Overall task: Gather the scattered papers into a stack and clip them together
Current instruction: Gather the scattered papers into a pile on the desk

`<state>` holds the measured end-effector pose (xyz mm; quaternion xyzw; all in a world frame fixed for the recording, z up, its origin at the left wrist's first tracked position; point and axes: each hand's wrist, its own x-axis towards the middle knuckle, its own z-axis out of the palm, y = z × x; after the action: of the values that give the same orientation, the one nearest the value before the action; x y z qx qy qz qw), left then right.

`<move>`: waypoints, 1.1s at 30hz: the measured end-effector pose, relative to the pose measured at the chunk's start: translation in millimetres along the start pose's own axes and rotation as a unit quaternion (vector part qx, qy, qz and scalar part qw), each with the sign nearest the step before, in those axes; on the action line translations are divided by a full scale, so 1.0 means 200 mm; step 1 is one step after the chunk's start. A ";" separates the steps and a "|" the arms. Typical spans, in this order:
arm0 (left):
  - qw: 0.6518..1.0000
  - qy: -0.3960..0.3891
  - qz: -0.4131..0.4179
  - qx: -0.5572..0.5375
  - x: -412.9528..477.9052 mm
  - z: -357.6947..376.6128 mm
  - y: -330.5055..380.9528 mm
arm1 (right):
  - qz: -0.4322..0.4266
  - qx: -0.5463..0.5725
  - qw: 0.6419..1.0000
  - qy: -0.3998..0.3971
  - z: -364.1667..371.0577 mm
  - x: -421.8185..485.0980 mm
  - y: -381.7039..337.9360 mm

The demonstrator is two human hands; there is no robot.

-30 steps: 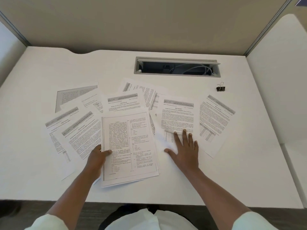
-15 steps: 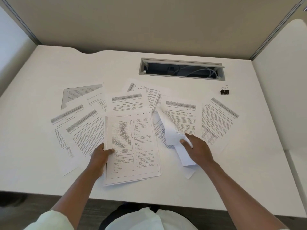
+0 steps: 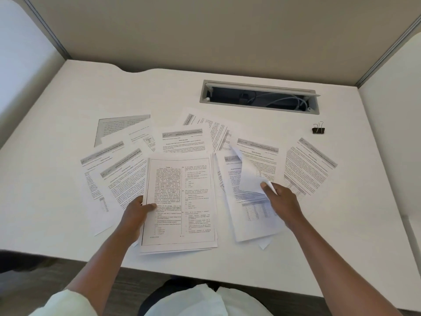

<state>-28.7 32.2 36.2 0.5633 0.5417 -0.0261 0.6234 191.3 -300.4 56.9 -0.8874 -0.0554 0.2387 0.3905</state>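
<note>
On the white desk (image 3: 114, 92), loose papers (image 3: 118, 179) fan left of the stack (image 3: 182, 201), whose left edge the left hand (image 3: 136, 213) grips. Right of the stack, the right hand (image 3: 284, 201) pinches a curled sheet (image 3: 248, 179); the binder clip (image 3: 318, 130) lies farther right.

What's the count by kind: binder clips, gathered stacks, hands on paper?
Binder clip: 1
Gathered stack: 1, in left hand grip
Hands on paper: 2; right hand pinches a curled sheet
Total: 4
</note>
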 end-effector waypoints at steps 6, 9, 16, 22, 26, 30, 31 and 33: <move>1.000 -0.006 0.007 -0.005 -0.01 -0.02 0.01 | -0.042 0.011 0.999 0.002 0.04 -0.02 -0.09; 1.000 -0.003 0.003 -0.019 -0.02 -0.01 0.02 | -0.087 -0.007 0.996 -0.026 0.15 -0.09 -0.19; 0.997 0.021 -0.015 -0.068 -0.03 0.06 0.03 | -0.215 -0.122 0.963 -0.102 0.56 -0.28 -0.35; 0.990 0.005 -0.024 -0.137 -0.03 0.08 0.01 | -0.194 -0.273 0.908 -0.252 0.74 -0.35 -0.34; 0.999 -0.003 0.002 -0.042 0.00 0.09 0.00 | -0.209 -0.271 0.896 -0.284 0.71 -0.31 -0.31; 0.999 0.018 -0.005 -0.038 0.01 0.08 0.00 | -0.218 -0.266 0.916 -0.207 0.56 -0.23 -0.20; 0.999 0.018 -0.004 -0.038 0.01 0.07 0.00 | -0.213 -0.281 0.919 -0.176 0.52 -0.20 -0.14; 0.999 0.016 -0.003 -0.041 0.01 0.07 0.00 | -0.204 -0.322 0.916 -0.125 0.43 -0.16 0.00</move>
<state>-18.1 22.7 30.7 0.5364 0.5538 0.0033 0.6368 123.5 -252.4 19.3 -0.8975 -0.3575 0.2318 0.1135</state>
